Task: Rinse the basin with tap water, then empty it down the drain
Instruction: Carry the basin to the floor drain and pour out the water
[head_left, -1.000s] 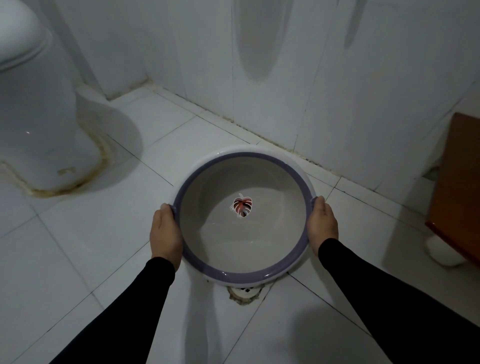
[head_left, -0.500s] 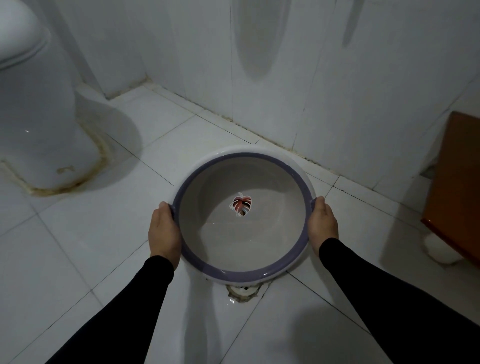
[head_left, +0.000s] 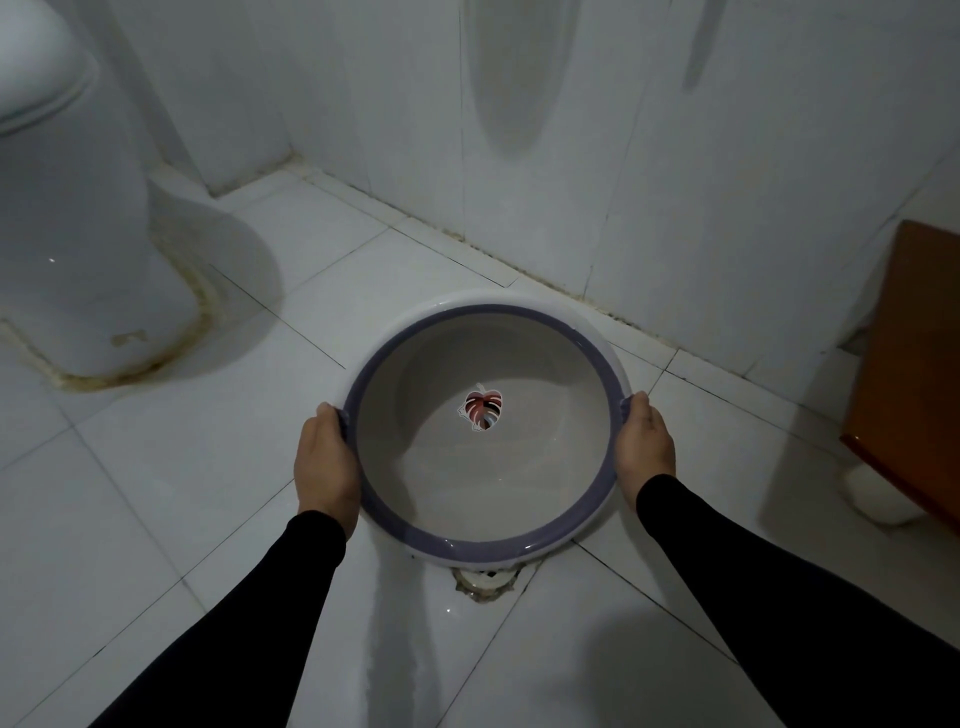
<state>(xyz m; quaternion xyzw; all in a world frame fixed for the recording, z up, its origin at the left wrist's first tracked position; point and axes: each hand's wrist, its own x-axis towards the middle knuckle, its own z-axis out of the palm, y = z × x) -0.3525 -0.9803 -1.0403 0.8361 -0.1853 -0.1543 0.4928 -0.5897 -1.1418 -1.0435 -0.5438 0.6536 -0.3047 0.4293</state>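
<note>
So the basin (head_left: 485, 467) was a round, smooth plastic one, pale grey-white inside with a dull purple band running around the rim and a white outer lip. There was a little leaf sticker (head_left: 482, 409) in red, black and white stuck near the middle of the bottom. Being round it had no real long axis; its mouth faced up toward the camera, tipped a bit so the near edge sat lower, and a thin glossy film of water seemed to lie in the near part of the bowl, though that was hard to call for sure.

The left hand (head_left: 326, 470) gripped the left rim, fingers curled under the lip, thumb on the purple band. The right hand (head_left: 644, 449) gripped the right rim the same way. Both arms were in black sleeves (head_left: 769, 582).

The basin was held over the glossy white floor tiles (head_left: 171, 467), its near edge right above a grimy round floor drain (head_left: 485, 581) that poked out just beneath it. A white ceramic toilet (head_left: 67, 234) with yellowish staining round its base stood far left, and an orange-brown wooden cabinet (head_left: 914, 364) sat at the right against the tiled wall (head_left: 675, 156)
</note>
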